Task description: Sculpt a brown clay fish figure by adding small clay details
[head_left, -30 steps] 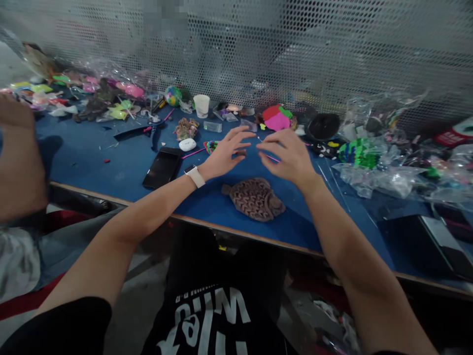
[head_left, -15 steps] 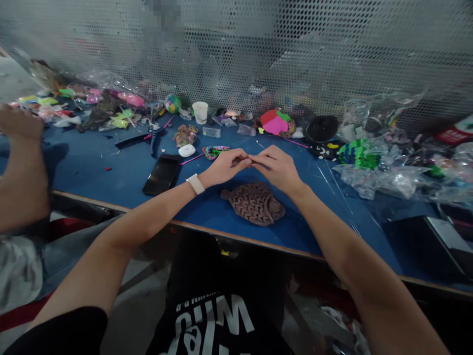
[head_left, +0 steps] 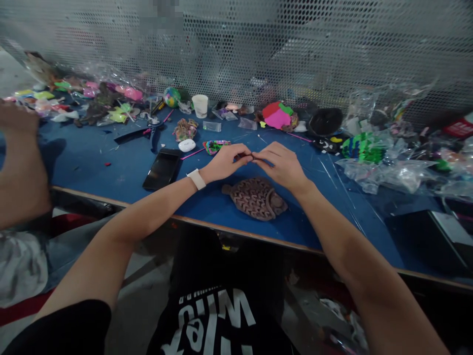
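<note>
My left hand (head_left: 229, 160) and my right hand (head_left: 283, 165) meet fingertip to fingertip above the blue table. Both are closed in a pinch around a small dark brown piece (head_left: 252, 156), mostly hidden by the fingers; what it is made of I cannot tell. Just below them on the table lies a brown fish figure (head_left: 254, 198) with rows of raised scales, its head pointing right. Behind my left hand is a multicoloured patterned piece (head_left: 216, 147) beside a thin pink stick (head_left: 192, 154).
A black phone (head_left: 161, 170), white earbud case (head_left: 186, 145) and pliers (head_left: 155, 135) lie to the left. Farther back stand a paper cup (head_left: 200, 106) and colourful clay pieces (head_left: 277, 117). Plastic bags (head_left: 391, 170) and a dark box (head_left: 428, 241) are right. Another person's arm (head_left: 24, 167) rests left.
My hands stay together, with small shifts of the fingers. The camera view has tilted slightly, and the other person's hand at the left has moved a little.
</note>
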`<state>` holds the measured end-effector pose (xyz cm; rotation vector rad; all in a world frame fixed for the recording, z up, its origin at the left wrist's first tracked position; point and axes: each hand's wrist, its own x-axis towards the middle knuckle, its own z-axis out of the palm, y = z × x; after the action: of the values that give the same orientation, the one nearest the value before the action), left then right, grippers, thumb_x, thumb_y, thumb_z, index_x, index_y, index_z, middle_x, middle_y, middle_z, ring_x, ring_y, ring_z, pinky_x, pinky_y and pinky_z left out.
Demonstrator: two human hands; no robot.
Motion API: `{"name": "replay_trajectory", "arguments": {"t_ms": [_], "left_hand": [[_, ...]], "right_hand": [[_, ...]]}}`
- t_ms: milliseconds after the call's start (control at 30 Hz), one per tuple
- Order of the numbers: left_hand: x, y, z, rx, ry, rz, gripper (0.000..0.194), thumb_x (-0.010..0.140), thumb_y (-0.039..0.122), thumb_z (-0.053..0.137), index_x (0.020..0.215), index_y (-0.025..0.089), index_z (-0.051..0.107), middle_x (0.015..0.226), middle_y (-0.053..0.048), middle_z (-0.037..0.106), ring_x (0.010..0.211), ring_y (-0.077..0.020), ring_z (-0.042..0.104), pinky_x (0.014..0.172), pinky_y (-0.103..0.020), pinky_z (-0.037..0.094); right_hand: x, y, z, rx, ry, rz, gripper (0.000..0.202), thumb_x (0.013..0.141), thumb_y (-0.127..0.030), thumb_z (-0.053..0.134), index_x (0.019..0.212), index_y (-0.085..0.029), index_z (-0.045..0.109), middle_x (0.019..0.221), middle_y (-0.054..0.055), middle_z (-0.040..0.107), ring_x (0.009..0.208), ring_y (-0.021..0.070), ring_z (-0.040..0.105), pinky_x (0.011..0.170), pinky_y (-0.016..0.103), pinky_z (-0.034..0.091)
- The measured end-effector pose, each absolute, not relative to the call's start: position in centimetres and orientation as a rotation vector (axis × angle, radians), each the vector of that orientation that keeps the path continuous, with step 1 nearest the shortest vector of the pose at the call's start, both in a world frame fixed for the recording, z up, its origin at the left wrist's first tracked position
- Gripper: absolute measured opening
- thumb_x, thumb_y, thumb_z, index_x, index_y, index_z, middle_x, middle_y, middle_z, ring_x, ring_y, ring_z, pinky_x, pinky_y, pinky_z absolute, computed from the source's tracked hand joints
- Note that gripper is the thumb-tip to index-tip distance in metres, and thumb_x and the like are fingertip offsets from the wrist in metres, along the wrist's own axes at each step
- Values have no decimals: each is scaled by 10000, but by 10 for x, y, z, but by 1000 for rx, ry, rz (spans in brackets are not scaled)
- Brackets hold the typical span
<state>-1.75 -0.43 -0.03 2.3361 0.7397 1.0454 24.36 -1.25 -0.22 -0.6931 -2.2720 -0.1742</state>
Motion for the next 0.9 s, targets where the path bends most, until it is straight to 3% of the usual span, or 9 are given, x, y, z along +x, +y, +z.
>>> {"name": "replay_trajectory", "arguments": {"t_ms": [167, 267, 367, 467, 633, 900], "left_hand": [[-21, -3, 1, 2572, 776, 1055, 231, 1184, 357, 638, 1140, 204, 806, 1131, -118, 825, 1033, -253, 768, 949, -406, 584], [-23, -1, 0, 2427, 772, 1111, 315, 1193, 457, 625, 1283, 203, 789, 1272, -149, 829, 1140, -270, 789, 1035, -432, 621], [-24, 4, 0, 1937, 755, 1178, 528, 1231, 591, 468, 1579, 223, 618, 1470, -184, 778, 1222, -263, 821, 1091, -438, 665], [-25, 6, 5, 1529, 727, 1120, 588, 1253, 600, 275, 1716, 285, 456, 1584, -177, 735, 1283, -265, 841, 1173, -470, 664], [-23, 1, 18, 1288, 742, 1107, 769, 1201, 792, 167, 1748, 330, 446, 1661, -138, 705, 1457, -317, 779, 1244, -503, 625], [-35, 8, 17, 1386, 547, 1066, 1083, 1005, 1080, 230, 1657, 290, 579, 1547, -204, 781, 1394, -388, 810, 1090, -531, 679]], "right_hand": [[242, -15, 1, -776, -2273, -89, 381, 1218, -528, 582, 1194, -266, 858, 1064, 113, 870, 1026, 321, 785, 949, 502, 649], [243, -10, -1, -891, -2157, 79, 355, 1183, -542, 639, 1109, -270, 856, 1009, 102, 857, 991, 315, 798, 930, 498, 646], [245, 4, -11, -996, -1754, 382, 351, 1090, -629, 743, 1086, -283, 797, 954, 66, 826, 882, 272, 802, 826, 455, 655], [251, 22, -25, -1011, -1318, 700, 502, 928, -762, 852, 1126, -320, 719, 820, 7, 743, 793, 249, 778, 728, 421, 647], [262, 39, -38, -950, -1048, 914, 688, 751, -817, 965, 1168, -314, 749, 816, -25, 703, 761, 202, 733, 712, 380, 646], [263, 37, -31, -890, -1093, 712, 670, 849, -906, 879, 1006, -284, 683, 784, -28, 669, 681, 170, 693, 637, 325, 625]]}}
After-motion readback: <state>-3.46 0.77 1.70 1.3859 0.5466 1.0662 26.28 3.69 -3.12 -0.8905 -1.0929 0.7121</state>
